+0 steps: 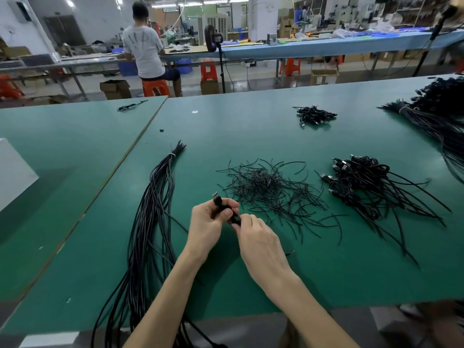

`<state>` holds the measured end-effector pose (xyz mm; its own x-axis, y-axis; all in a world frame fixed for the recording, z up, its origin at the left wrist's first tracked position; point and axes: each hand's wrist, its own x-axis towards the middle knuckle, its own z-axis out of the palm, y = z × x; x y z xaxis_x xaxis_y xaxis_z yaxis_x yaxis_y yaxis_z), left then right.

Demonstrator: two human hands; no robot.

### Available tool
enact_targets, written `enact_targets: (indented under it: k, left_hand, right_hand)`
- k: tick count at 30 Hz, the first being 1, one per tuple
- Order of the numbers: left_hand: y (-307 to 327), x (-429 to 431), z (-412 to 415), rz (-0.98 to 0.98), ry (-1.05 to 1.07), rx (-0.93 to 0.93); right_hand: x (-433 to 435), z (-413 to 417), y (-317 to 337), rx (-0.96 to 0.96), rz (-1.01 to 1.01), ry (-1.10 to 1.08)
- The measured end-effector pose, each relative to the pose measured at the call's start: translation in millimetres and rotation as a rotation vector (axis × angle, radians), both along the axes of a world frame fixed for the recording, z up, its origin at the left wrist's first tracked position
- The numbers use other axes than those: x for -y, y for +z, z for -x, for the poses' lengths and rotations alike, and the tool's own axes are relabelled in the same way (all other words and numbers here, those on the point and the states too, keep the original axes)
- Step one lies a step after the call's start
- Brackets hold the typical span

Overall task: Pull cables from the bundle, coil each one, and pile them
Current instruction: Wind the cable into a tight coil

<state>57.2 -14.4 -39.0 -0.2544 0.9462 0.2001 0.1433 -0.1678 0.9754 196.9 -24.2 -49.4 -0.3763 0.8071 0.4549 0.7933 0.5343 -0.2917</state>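
Note:
A long bundle of black cables (153, 197), tied with a white band near its far end, lies on the green table (251, 126) and hangs over the front edge. My left hand (208, 222) grips a coiled black cable (221, 205) whose USB plug sticks up past my fingers. My right hand (253, 232) pinches the lower end of that same coil at its fingertips. A pile of coiled cables (359, 182) with long loose tails lies to the right.
A heap of short black ties (271, 189) lies just beyond my hands. A smaller cable pile (315, 115) sits further back, and a large dark bundle (437, 114) at the far right. A person (145, 46) sits at another bench behind.

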Motion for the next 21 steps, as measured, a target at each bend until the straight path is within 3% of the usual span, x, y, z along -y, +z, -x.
enact_targets:
  k: [17,21]
  left_hand:
    - [-0.3,-0.1,-1.3,0.046,-0.005,0.009]
    - [0.5,0.3,-1.9,0.055,-0.044,0.033]
  right_hand:
    - [-2.5,2.8,3.4,0.093,-0.037,-0.002]
    - [-3.0,1.9,4.0,0.019,0.023,0.018]
